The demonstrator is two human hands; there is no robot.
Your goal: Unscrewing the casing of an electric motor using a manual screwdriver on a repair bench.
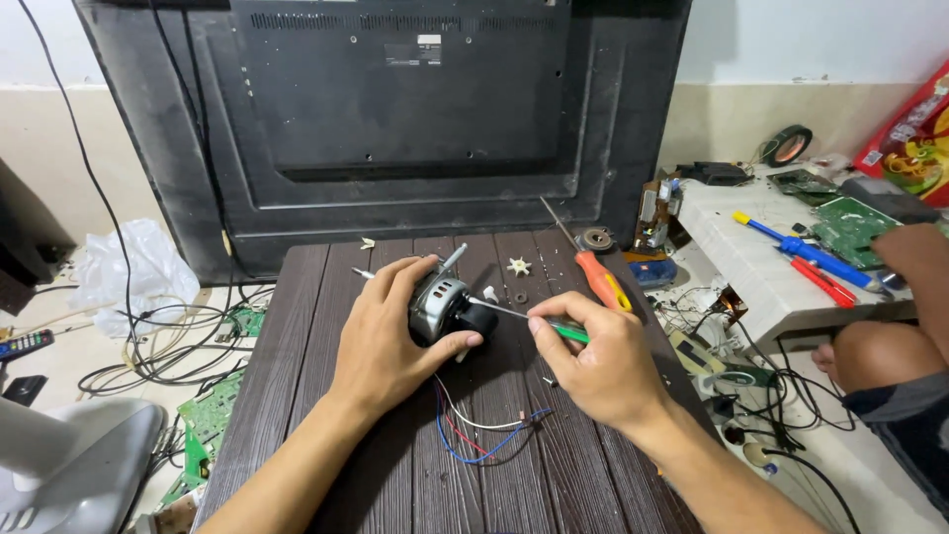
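Observation:
My left hand (381, 341) grips a small electric fan motor (442, 302) with a silver casing and a black end, lying on a dark wooden table (297, 326). A metal shaft sticks out of the motor toward the back. My right hand (598, 361) holds a thin screwdriver with a green handle (568, 332); its tip touches the motor's black end. Red, blue and white wires (484, 435) trail from the motor toward me between my forearms.
An orange-handled screwdriver (598, 277), a white plastic cog (519, 265) and small parts lie behind the motor. A large black television back (395, 129) leans against the wall. Another person's knee and arm (890, 346) sit at the right beside a white bench (761, 267) with tools and circuit boards. Cables litter the floor.

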